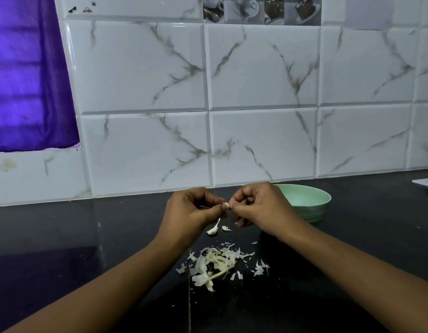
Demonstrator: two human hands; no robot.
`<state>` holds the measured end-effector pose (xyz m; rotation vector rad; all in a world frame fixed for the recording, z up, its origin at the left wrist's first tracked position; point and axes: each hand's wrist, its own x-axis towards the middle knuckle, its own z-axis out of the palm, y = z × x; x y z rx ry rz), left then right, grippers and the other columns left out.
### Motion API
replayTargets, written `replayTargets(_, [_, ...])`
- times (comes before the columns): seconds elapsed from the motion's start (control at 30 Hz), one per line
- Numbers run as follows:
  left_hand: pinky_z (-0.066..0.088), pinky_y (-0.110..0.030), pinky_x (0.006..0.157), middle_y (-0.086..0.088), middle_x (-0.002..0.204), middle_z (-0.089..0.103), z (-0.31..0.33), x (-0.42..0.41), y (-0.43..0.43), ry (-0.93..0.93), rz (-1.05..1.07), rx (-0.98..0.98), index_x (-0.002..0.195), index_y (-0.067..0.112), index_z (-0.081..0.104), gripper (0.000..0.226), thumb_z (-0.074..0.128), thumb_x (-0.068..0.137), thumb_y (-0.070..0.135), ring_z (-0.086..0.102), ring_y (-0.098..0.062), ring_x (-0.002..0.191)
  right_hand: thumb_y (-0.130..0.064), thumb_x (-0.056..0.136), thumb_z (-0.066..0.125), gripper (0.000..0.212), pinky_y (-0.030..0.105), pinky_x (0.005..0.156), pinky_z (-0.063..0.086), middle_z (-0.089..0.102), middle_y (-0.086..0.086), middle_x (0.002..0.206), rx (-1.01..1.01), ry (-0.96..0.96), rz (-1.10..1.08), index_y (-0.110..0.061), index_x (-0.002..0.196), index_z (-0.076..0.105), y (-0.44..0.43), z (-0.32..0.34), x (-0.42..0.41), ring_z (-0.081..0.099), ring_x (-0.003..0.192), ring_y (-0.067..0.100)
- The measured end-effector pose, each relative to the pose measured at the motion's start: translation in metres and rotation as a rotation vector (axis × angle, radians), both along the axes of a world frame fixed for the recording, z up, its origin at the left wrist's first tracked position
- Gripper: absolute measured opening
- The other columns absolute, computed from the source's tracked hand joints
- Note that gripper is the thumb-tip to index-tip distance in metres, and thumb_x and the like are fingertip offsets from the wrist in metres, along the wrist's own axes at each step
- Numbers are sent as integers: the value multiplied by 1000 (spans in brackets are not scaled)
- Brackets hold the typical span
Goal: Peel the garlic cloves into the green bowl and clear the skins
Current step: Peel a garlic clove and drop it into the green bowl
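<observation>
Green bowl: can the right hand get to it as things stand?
Probably yes. The bowl sits just behind the right hand, open side up, with nothing between them. That hand and the left hand both pinch a clove, so one must let go first.

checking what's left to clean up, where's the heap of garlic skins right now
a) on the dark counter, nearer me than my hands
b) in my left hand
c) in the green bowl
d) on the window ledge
a: the skins lie heaped on the counter, nearer than the left hand and right hand pinching a garlic clove; the green bowl stands beyond them.
</observation>
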<state>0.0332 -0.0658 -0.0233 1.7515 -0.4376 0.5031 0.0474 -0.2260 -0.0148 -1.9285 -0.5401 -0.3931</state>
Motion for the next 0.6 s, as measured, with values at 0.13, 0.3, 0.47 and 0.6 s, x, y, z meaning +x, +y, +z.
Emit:
replayTargets(0.13, [55,-48,72,-12,74,74,0,0,0,10,-43,-37,61,18,71,20,77,74,4,68,-34,74,-7,80,67,10,30,54,57,66,9,60,-29,-57,-61,-10,70,66,1,-2,0,61,45,8])
replayTargets(0.3, [51,-38,74,-18,74,72,2,-1,-1,101,-134,-112,78,7,70,7,74,75,2,69,-20,69,-7,80,67,13,27,52,54,62,4,56,3,-33,-34,-12,68,63,0,0,0,57,44,8])
replayTargets(0.47, [57,-35,68,-11,75,73,4,-2,1,12,-55,26,80,12,72,7,77,75,14,73,-21,69,-8,78,68,13,31,55,55,60,5,54,-3,-42,-56,-12,67,63,-1,0,2,58,46,11])
replayTargets(0.6, [60,-34,67,-6,74,73,2,0,2,-52,5,70,82,12,73,6,76,78,16,72,-20,67,-10,76,69,11,32,57,55,60,2,53,3,-52,-56,-11,67,63,-1,0,2,57,45,9])
